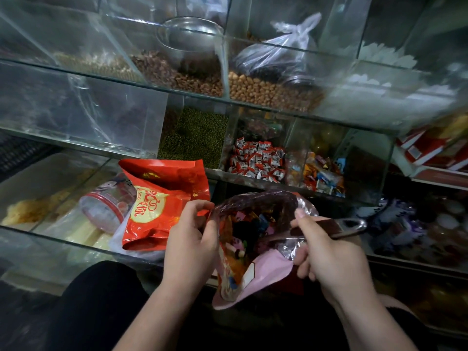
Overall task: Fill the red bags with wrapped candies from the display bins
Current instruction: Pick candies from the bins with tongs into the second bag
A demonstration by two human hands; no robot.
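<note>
Pinching the left rim of an open bag (255,269) between thumb and curled fingers of the left hand (192,236). Gripping a metal scoop (350,225) in the right hand (334,262), with fingers wrapped round its handle, over the bag's right edge. Between both sets of fingers, inside the bag: wrapped candies (240,249). Just left of the left fingers: a red bag (157,206), mouth open, lying on a glass shelf (50,239). Beyond the fingers, well apart: a candy bin (255,160) of red-and-white pieces.

red bag (162,198) with gold print, red-and-white candies (257,159), green beans (195,138)
</note>
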